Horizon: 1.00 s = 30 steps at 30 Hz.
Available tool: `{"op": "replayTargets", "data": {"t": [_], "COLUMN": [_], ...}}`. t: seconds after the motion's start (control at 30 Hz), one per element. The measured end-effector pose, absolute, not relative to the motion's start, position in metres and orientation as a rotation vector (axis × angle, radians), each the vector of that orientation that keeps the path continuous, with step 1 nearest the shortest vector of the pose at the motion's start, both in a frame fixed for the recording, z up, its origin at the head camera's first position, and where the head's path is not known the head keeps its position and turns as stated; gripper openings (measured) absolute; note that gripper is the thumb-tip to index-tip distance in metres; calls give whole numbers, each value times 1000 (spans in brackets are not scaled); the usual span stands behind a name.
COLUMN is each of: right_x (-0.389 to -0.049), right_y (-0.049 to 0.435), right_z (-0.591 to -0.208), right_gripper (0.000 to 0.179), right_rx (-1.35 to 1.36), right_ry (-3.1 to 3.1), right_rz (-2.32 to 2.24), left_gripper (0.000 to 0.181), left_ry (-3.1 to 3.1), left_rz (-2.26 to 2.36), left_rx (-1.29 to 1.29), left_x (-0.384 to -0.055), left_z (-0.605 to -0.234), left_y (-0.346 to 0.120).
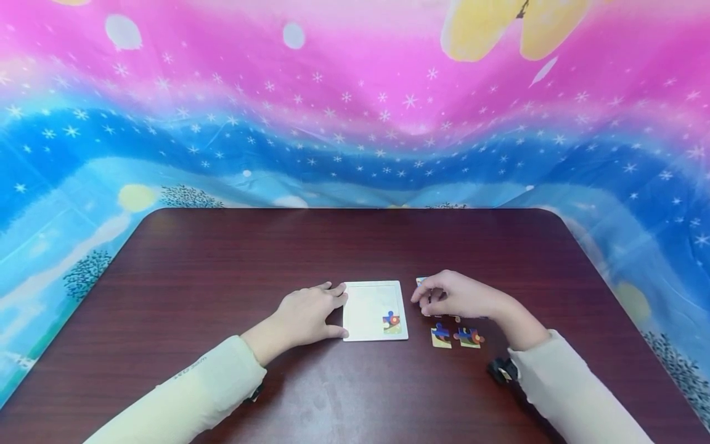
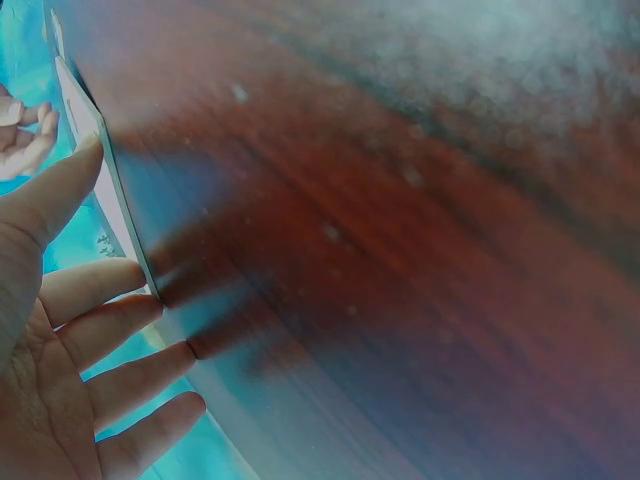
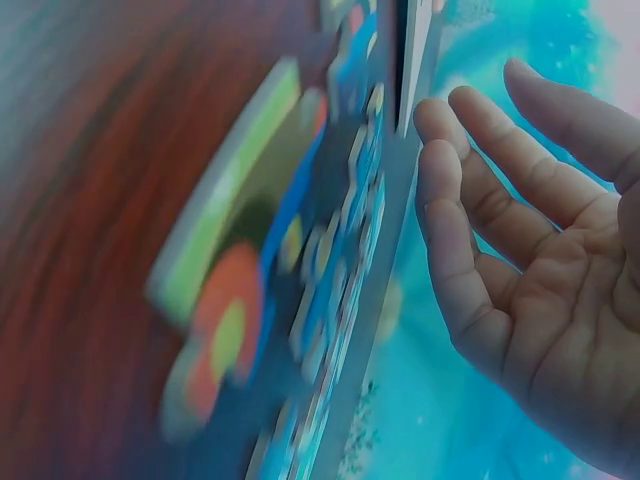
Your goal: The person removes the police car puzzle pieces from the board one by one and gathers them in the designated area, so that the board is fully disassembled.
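Observation:
A square white puzzle tray [image 1: 362, 308] lies on the table, with one colourful jigsaw piece [image 1: 392, 322] in its near right corner. Along the tray's left edge rest the spread fingertips and thumb of my left hand [image 1: 307, 316]. My right hand [image 1: 465, 295] hovers just right of the tray, over several loose pieces that it partly hides. Its fingers bend loosely, and the right wrist view shows nothing held between them. Nearer to me lie a blue and yellow piece [image 1: 440, 337] and another piece with an orange-red knob [image 1: 469, 338].
The dark reddish-brown table [image 1: 249, 246] has rounded far corners. Behind it hangs a pink and blue cloth [image 1: 355, 123] with snowflake prints. A black wrist device [image 1: 501, 370] sits at my right cuff.

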State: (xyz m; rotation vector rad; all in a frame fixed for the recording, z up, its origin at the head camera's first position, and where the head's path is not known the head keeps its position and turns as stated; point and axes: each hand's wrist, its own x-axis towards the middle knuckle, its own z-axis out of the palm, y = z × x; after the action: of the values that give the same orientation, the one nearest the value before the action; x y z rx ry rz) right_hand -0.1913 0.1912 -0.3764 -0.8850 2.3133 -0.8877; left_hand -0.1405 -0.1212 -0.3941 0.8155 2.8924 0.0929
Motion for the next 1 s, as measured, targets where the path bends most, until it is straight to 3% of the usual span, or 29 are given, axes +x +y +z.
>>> {"op": "replayTargets", "data": {"t": [0.43, 1.0], "right_x": [-195, -194], "right_y": [151, 144], "right_z": [-380, -385], "right_gripper": [16, 12], "right_rx": [-1006, -973], "right_ry": [2296, 2274], "right_rz": [-847, -803], "left_gripper": [67, 64], "left_ry": [2892, 2889], "left_rz": [87, 101], "left_rx": [818, 806], "left_x": [-141, -140], "left_z": [-396, -395], "left_y": [-122, -121]}}
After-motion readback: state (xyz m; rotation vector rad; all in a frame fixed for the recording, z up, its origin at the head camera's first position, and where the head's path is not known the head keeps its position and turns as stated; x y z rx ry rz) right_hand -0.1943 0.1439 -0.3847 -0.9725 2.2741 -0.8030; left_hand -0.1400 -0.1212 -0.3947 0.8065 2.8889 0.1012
